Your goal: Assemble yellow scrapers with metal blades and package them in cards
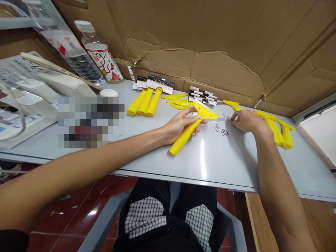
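My left hand (pixel 181 127) is closed around the neck of a yellow scraper (pixel 185 134), its wide head up and its handle slanting toward the front edge. Two screws show in the scraper's head. My right hand (pixel 248 120), to the right of it, pinches a small screwdriver (pixel 228 116); only its thin metal shaft and a bit of red show. Between the hands lie small piles of screws (pixel 225 132) on the table. A thin metal strip (pixel 219 119) is partly visible behind the scraper head. Loose yellow plastic pieces (pixel 180 103) lie just beyond my left hand.
Three yellow scraper handles with cards (pixel 150 101) lie at back left. Folded cards (pixel 202 95) rest by the cardboard wall (pixel 199 42). More yellow scrapers (pixel 279 127) lie at right. Bottles (pixel 103 57) and a white device (pixel 70 84) stand left on the grey table (pixel 225 164).
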`<state>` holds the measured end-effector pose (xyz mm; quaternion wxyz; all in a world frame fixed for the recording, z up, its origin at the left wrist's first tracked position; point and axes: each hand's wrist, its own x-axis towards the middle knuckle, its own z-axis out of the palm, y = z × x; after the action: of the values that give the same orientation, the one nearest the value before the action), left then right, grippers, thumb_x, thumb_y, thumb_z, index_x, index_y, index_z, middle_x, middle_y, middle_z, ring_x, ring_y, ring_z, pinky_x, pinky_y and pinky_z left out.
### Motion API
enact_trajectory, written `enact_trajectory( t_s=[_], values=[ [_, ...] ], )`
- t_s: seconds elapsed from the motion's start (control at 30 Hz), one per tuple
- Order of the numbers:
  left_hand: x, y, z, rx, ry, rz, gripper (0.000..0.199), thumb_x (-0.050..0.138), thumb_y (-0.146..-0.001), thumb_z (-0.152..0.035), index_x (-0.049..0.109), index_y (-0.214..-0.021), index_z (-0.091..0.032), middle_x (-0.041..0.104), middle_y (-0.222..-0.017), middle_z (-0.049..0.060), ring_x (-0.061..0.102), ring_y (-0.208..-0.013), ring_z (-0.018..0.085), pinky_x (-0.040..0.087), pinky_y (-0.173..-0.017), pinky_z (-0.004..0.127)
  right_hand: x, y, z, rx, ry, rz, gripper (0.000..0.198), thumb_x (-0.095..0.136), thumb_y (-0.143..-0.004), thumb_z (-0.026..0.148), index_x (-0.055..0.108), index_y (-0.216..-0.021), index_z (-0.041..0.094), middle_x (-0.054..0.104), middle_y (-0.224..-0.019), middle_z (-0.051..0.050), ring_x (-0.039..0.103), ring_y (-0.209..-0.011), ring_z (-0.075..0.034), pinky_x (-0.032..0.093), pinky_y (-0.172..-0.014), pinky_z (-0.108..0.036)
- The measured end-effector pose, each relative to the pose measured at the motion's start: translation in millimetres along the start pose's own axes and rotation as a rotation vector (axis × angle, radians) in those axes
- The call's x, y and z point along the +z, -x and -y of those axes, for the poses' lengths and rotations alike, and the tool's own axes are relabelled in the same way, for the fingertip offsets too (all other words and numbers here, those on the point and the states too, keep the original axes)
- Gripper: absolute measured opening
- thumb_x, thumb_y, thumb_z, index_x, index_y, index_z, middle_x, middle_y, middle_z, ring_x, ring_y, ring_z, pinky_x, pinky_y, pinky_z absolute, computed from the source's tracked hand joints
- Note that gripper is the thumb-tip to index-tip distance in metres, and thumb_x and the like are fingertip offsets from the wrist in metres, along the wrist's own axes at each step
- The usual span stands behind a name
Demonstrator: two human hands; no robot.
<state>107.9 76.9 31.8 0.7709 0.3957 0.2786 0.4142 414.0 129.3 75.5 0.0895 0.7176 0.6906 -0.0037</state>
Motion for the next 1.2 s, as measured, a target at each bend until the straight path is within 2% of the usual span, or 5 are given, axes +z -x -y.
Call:
enact_trajectory(
  t_s=[0.47,0.67,0.9,1.1,1.2],
  values=[
    [0.5,-0.1,0.7,-0.011,0.016,-0.014,0.036,0.077,-0.096,-0.020,0.057,-0.125,-0.024,0.082,-0.111,0.012,0.070,-0.067,0.016,0.050,-0.061,0.030,1.4,-2.3,-0.6,0.022,-0.018,0.002,0.034,0.066,-0.096,0.047,0.079,-0.125,0.033,0.077,-0.122,-0.011,0.070,-0.114,-0.034,0.054,-0.088,-0.047],
    [3.1,-3.5,3.6,0.054,0.144,-0.076,0.011,0.067,-0.103,-0.013,0.063,-0.113,-0.017,0.081,-0.123,0.015,0.074,-0.093,0.018,0.055,-0.083,0.033,0.7,1.0,2.2,0.014,-0.028,-0.019,0.040,0.066,-0.097,0.049,0.074,-0.132,0.032,0.079,-0.121,-0.010,0.070,-0.116,-0.034,0.054,-0.089,-0.049],
    [6.6,-2.6,3.2,0.054,0.170,-0.080,0.007,0.064,-0.104,-0.009,0.071,-0.106,-0.011,0.078,-0.132,0.018,0.069,-0.092,0.016,0.052,-0.103,0.037,-2.7,9.8,5.9,0.014,-0.032,-0.114,0.043,0.068,-0.097,0.051,0.074,-0.134,0.030,0.079,-0.122,-0.009,0.071,-0.114,-0.034,0.055,-0.089,-0.050],
    [2.9,-3.4,5.4,0.092,0.147,-0.054,0.015,0.082,-0.093,-0.013,0.074,-0.105,-0.012,0.081,-0.115,0.014,0.071,-0.094,0.017,0.051,-0.099,0.036,-16.9,36.5,45.8,-0.124,-0.326,-0.415,0.031,0.061,-0.102,0.048,0.078,-0.102,0.022,0.080,-0.099,-0.013,0.073,-0.095,-0.032,0.053,-0.087,-0.047],
    [0.4,-3.0,5.3,0.096,0.148,-0.069,0.043,0.097,-0.077,-0.015,0.071,-0.111,-0.014,0.079,-0.101,0.009,0.072,-0.097,0.019,0.050,-0.094,0.034,-14.0,50.8,74.5,-0.370,-0.631,-0.356,0.043,0.064,-0.101,0.059,0.070,-0.079,0.023,0.076,-0.081,-0.008,0.069,-0.076,-0.024,0.052,-0.079,-0.041]
  ],
)
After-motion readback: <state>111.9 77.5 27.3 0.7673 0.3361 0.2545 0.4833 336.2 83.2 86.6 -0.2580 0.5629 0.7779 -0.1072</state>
